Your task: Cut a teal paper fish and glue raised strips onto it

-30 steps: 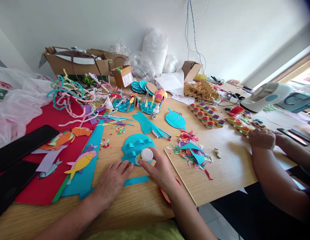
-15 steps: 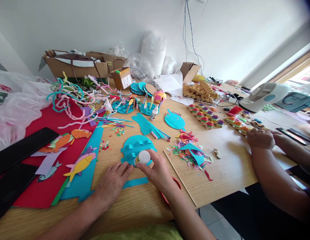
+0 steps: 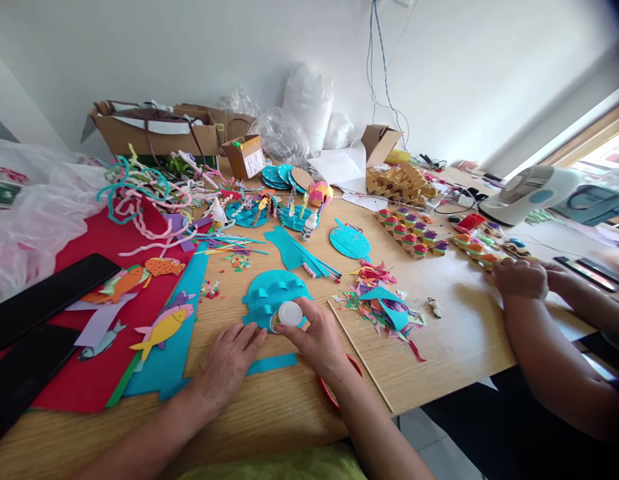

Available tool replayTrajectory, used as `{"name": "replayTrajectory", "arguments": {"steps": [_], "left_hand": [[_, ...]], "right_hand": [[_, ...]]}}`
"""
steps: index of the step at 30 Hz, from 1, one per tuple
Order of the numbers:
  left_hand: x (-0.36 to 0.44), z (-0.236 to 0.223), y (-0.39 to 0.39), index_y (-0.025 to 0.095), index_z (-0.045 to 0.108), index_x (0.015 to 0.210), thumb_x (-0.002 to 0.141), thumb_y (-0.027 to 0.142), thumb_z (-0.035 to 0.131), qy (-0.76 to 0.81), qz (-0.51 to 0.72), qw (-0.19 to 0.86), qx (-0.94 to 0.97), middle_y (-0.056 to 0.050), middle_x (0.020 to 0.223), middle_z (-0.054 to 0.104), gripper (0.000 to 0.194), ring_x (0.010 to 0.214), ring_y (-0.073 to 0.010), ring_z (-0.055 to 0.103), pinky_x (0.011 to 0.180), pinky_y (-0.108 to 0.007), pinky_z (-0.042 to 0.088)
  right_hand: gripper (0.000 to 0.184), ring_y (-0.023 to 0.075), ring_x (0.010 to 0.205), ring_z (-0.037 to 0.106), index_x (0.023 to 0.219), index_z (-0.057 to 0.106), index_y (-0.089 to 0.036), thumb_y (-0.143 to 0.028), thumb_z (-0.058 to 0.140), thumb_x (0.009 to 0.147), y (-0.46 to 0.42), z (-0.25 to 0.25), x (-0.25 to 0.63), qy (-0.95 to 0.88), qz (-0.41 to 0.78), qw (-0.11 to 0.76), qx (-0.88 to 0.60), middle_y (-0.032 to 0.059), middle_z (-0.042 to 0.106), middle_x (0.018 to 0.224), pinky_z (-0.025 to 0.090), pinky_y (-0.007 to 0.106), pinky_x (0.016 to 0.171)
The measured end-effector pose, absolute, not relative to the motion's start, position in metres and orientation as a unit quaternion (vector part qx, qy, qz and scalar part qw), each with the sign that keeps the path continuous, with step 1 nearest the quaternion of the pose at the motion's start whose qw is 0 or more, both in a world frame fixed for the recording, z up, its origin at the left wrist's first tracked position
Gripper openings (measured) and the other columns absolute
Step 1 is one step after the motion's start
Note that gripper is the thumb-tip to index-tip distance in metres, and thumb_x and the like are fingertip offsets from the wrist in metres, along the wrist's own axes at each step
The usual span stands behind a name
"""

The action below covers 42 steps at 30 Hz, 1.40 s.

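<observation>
My right hand point(image 3: 316, 333) grips a small white glue bottle point(image 3: 291, 313), its round base facing up and its other end down at the blue paper disc point(image 3: 259, 283). Curved blue strips stand in rows on that disc. My left hand point(image 3: 232, 353) lies flat, fingers stretched out, with its fingertips at the disc's lower left edge. A blue paper strip point(image 3: 274, 363) lies on the table between my hands. Partly under my right wrist is a red curved object point(image 3: 326, 393), mostly hidden. The bottle's tip cannot be seen.
A wooden stick point(image 3: 359, 353) and a heap of paper scraps point(image 3: 386, 303) lie to the right. Another glue bottle point(image 3: 309, 227) stands behind. Paper fish point(image 3: 164, 330) rest on coloured sheets at left. Another person's hands point(image 3: 522, 277) are at an egg carton point(image 3: 474, 250).
The glue bottle in my right hand has shifted slightly to the right along the disc's lower edge. My left hand stays in nearly the same place.
</observation>
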<state>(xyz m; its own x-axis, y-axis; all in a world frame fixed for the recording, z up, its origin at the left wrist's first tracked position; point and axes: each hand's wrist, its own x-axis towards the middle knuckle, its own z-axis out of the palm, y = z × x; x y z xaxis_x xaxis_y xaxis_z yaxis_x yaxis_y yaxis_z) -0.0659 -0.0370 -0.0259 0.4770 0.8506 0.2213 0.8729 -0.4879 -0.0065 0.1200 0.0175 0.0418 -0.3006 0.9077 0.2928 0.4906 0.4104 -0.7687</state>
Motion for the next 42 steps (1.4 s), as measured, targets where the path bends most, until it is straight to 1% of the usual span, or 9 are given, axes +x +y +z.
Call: {"name": "replayTrajectory", "arguments": {"steps": [6, 13, 19, 23, 27, 34, 39, 42], "left_hand": [[-0.0654, -0.0243, -0.0368, 0.024, 0.053, 0.123, 0.09, 0.007, 0.04, -0.501, -0.085, 0.062, -0.859, -0.005, 0.117, 0.063, 0.04, 0.1, -0.0211, 0.056, 0.081, -0.034, 0.048], [-0.0638, -0.0227, -0.0372, 0.022, 0.055, 0.12, 0.086, 0.004, 0.045, -0.5, -0.083, 0.09, -0.857, -0.005, 0.115, 0.065, 0.04, 0.098, -0.0213, 0.058, 0.078, -0.033, 0.048], [-0.0658, -0.023, -0.0365, 0.025, 0.055, 0.121, 0.087, 0.005, 0.045, -0.494, -0.079, 0.074, -0.863, -0.003, 0.115, 0.065, 0.04, 0.097, -0.0205, 0.058, 0.079, -0.033, 0.048], [-0.0662, -0.024, -0.0364, 0.023, 0.056, 0.12, 0.087, 0.005, 0.044, -0.493, -0.08, 0.071, -0.864, -0.004, 0.115, 0.064, 0.039, 0.098, -0.021, 0.058, 0.081, -0.034, 0.049], [-0.0657, -0.0237, -0.0364, 0.023, 0.056, 0.12, 0.086, 0.005, 0.046, -0.494, -0.076, 0.079, -0.863, -0.004, 0.115, 0.064, 0.04, 0.098, -0.0209, 0.059, 0.081, -0.034, 0.05], [-0.0649, -0.0188, -0.0365, 0.023, 0.056, 0.119, 0.087, 0.006, 0.047, -0.494, -0.067, 0.069, -0.864, -0.004, 0.114, 0.065, 0.038, 0.098, -0.0205, 0.059, 0.08, -0.033, 0.05], [-0.0651, -0.0201, -0.0363, 0.02, 0.056, 0.119, 0.086, 0.005, 0.048, -0.488, -0.079, 0.074, -0.866, -0.007, 0.113, 0.065, 0.037, 0.097, -0.0221, 0.059, 0.078, -0.035, 0.051], [-0.0656, -0.0224, -0.0362, 0.02, 0.056, 0.119, 0.085, 0.005, 0.048, -0.486, -0.089, 0.074, -0.866, -0.007, 0.114, 0.064, 0.038, 0.097, -0.0225, 0.058, 0.078, -0.035, 0.05]], "right_hand": [[0.02, 0.0132, 0.059, 0.053, 0.069, 0.057, -0.02, -0.037, 0.063, 0.077, 0.0183, 0.0426, 0.1192, -0.753, 0.281, 0.369, -0.467, -0.0012, 0.062, 0.065, 0.037, 0.023, 0.054], [0.019, 0.0132, 0.06, 0.054, 0.069, 0.058, -0.019, -0.035, 0.066, 0.076, 0.0192, 0.0404, 0.1187, -0.753, 0.291, 0.364, -0.464, -0.0019, 0.06, 0.065, 0.037, 0.022, 0.055], [0.022, 0.0125, 0.059, 0.051, 0.066, 0.056, -0.019, -0.035, 0.067, 0.075, 0.0186, 0.0387, 0.1194, -0.755, 0.288, 0.365, -0.462, -0.0027, 0.057, 0.063, 0.035, 0.022, 0.054], [0.023, 0.0123, 0.058, 0.05, 0.065, 0.056, -0.019, -0.037, 0.066, 0.076, 0.0171, 0.0395, 0.1211, -0.758, 0.288, 0.362, -0.46, -0.0029, 0.056, 0.062, 0.034, 0.022, 0.053], [0.023, 0.0124, 0.06, 0.051, 0.066, 0.056, -0.019, -0.038, 0.066, 0.076, 0.0164, 0.0419, 0.1215, -0.748, 0.293, 0.379, -0.459, -0.0027, 0.057, 0.063, 0.035, 0.022, 0.055], [0.022, 0.013, 0.059, 0.051, 0.067, 0.057, -0.02, -0.038, 0.067, 0.075, 0.0175, 0.0388, 0.1192, -0.75, 0.296, 0.369, -0.463, -0.0025, 0.057, 0.063, 0.035, 0.022, 0.055], [0.021, 0.013, 0.061, 0.052, 0.067, 0.057, -0.019, -0.036, 0.068, 0.075, 0.0174, 0.0371, 0.1202, -0.747, 0.304, 0.376, -0.456, -0.0024, 0.059, 0.065, 0.035, 0.022, 0.057], [0.022, 0.0126, 0.06, 0.051, 0.067, 0.057, -0.019, -0.035, 0.069, 0.075, 0.0177, 0.0376, 0.1197, -0.747, 0.307, 0.38, -0.452, -0.0026, 0.058, 0.064, 0.035, 0.022, 0.056]]}}
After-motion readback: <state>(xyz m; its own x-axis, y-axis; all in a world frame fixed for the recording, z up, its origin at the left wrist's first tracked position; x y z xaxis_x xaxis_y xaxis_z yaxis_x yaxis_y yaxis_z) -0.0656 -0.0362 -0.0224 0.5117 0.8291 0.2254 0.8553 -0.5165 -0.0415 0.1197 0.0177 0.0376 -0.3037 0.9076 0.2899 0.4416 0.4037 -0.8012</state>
